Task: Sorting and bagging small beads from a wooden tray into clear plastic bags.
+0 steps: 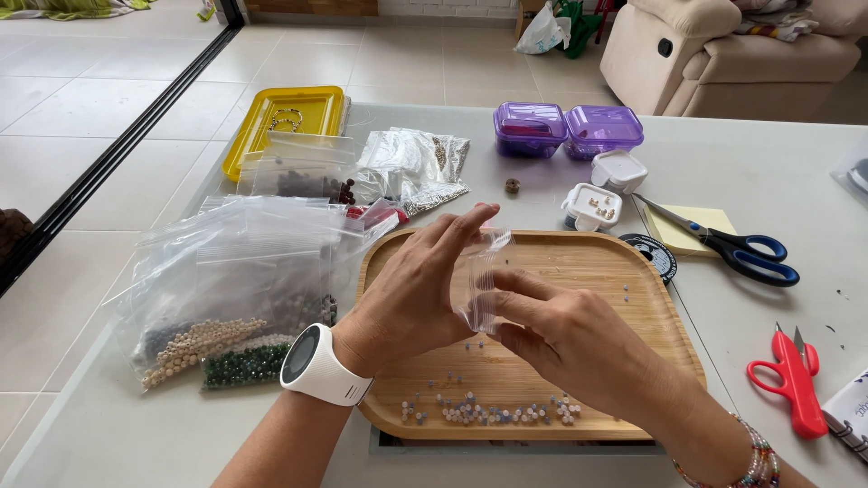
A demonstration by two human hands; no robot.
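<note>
Plastic bag [484, 280] — small, clear and limp — was pinched between the left hand [416, 289] and right hand [565, 339] above the wooden tray [633, 271]. It looked featherlight and slippery — best gripped at its edges. Loose beads [488, 411] lay on the tray below.

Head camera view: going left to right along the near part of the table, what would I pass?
Bags of beads → white wristwatch → wooden tray holding loose beads → red snips.

head cam | looks steeply down, forward over table [778, 181] | close to hands | single view
</note>
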